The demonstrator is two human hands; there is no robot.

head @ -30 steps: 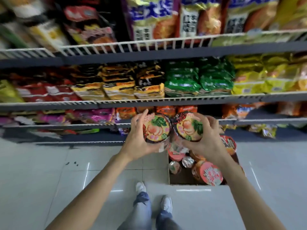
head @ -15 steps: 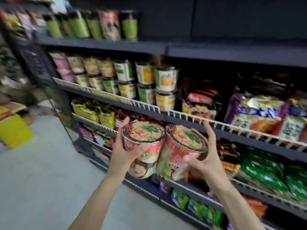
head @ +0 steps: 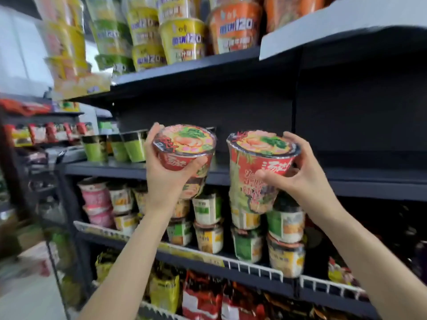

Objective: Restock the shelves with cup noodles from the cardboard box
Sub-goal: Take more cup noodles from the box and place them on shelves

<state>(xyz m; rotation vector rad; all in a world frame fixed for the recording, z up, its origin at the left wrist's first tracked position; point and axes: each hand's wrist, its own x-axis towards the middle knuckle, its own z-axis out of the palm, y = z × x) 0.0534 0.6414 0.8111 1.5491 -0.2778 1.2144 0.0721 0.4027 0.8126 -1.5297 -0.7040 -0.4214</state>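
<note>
My left hand (head: 161, 172) grips a red cup of noodles (head: 184, 148) with a picture lid, tilted toward me. A second, taller red cup (head: 256, 172) is held by my right hand (head: 298, 174), fingers round its rim and side. Both cups hang in front of a dark shelf (head: 346, 181) whose right part behind them is bare. Several green cups (head: 115, 146) stand at that shelf's left end. The cardboard box is out of view.
Above is a shelf of yellow and orange noodle bowls (head: 184, 40). Below, stacked small cups (head: 245, 236) stand behind a white wire rail (head: 256, 269). Noodle packets (head: 201, 299) fill the lowest shelf. An aisle and another rack (head: 34, 135) lie to the left.
Both hands have lifted the two cups from over the box on the floor up to the level of the dark middle shelf. My view has swung upward.
</note>
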